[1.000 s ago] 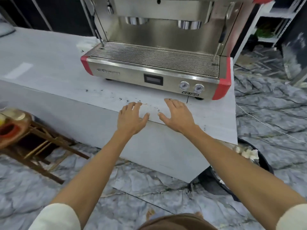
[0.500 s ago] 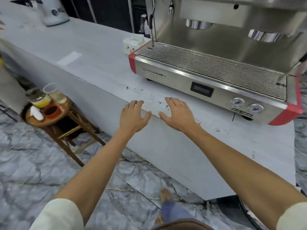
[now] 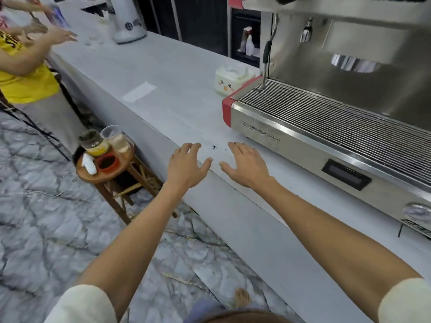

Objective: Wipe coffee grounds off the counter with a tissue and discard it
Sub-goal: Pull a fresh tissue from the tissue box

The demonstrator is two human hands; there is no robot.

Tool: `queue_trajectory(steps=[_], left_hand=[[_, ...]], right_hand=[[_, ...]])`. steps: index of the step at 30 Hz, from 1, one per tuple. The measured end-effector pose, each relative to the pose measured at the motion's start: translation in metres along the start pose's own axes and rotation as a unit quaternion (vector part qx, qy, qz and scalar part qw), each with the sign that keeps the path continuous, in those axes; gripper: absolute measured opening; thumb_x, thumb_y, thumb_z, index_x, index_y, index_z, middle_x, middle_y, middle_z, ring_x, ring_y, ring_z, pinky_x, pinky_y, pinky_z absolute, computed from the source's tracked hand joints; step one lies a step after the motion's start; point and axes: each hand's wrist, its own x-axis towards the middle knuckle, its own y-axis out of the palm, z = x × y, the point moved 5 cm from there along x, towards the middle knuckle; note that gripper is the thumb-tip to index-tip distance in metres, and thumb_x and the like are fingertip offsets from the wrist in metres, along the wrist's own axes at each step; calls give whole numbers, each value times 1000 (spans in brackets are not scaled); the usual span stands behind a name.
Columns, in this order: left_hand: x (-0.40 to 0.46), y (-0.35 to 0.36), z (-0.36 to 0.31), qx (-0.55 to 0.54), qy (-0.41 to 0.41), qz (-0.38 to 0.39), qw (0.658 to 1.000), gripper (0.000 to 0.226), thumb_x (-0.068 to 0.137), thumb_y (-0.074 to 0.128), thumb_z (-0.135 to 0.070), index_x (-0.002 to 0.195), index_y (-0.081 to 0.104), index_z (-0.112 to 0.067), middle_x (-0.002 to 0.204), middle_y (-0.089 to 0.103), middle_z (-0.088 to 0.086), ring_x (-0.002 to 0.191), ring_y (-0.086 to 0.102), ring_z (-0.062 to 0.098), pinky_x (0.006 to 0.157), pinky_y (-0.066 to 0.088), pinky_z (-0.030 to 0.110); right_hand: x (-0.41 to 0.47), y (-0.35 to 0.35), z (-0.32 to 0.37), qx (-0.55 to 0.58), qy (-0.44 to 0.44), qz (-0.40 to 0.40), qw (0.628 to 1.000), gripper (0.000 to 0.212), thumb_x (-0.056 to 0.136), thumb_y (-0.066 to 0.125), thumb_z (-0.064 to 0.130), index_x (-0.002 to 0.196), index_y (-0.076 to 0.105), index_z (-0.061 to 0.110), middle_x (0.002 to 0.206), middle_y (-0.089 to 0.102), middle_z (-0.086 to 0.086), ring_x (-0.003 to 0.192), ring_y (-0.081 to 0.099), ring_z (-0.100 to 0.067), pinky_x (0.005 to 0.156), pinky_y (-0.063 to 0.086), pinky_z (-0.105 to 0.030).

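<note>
Along the front edge of the pale stone counter (image 3: 163, 73), both hands lie palm down with fingers spread and nothing held. The left hand (image 3: 187, 165) rests right at the counter's lip, and the right hand (image 3: 246, 165) sits just beside it, nearer the espresso machine (image 3: 326, 127). Between their fingertips a few dark specks of coffee grounds (image 3: 214, 147) dot the surface, so the hands seem to frame the dirty patch without covering it. More specks lie farther right, near the right forearm.

No tissue is in either hand. The likely supply is the white tissue box (image 3: 229, 81) with a cartoon face, standing at the far left corner of the machine, well apart from the hands; a sheet sticks up from its top. A flat strip of paper (image 3: 139, 91) also lies on the counter to its left. Judging from this, wiping has not yet begun and fetching a tissue comes first, probably with the right hand, which is closer to the box.

Below the counter a small wooden stool (image 3: 102, 176) carries a jar and a plastic cup. Another person in a yellow shirt (image 3: 25, 82) stands at the counter's far left end. No bin can be seen.
</note>
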Motion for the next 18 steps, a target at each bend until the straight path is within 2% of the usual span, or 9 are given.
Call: queue_trajectory(steps=[9, 18], left_hand=[[58, 0, 59, -2, -29, 16, 999, 64, 94, 49, -57, 144, 47, -17, 147, 48, 9, 131, 46, 34, 108, 40, 50], [129, -10, 119, 3, 25, 25, 999, 63, 95, 49, -56, 145, 46, -17, 147, 48, 8, 133, 45, 33, 109, 39, 46]], right_hand=[[78, 33, 28, -15, -4, 4, 1000, 62, 88, 43, 53, 135, 41, 12, 132, 52, -8, 120, 46, -26, 103, 35, -41], [145, 49, 57, -23, 66, -13, 997, 62, 90, 46, 50, 138, 40, 10, 140, 46, -11, 129, 39, -27, 109, 29, -40]])
